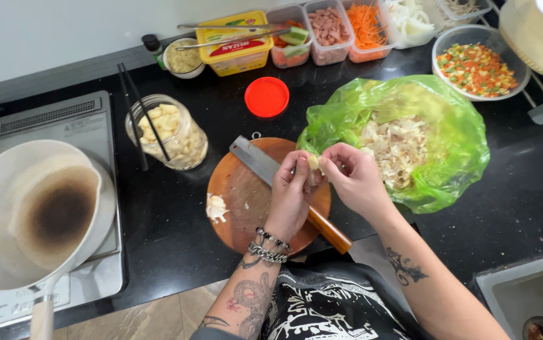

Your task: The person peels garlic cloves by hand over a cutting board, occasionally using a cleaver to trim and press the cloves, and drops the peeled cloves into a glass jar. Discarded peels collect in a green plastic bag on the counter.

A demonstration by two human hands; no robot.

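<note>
a garlic clove (313, 162) is pinched between the fingertips of the left hand (291, 192) and the right hand (353, 179), both closed on it from opposite sides, above the far edge of a round wooden cutting board (240, 201). a cleaver (262, 165) with a wooden handle is laid diagonally across the board, beneath the hands. a small heap of peeled garlic (216, 207) is seen at the board's left edge. a green plastic bag (448, 119) holding pale skins is spread open just to the right of the hands. a glass jar (169, 132) of peeled cloves, with black chopsticks (139, 107) resting across it, is placed to the left of the board, and its red lid (266, 97) lies behind the board. a scorched pan (32, 214) is set on the cooktop at far left.
</note>
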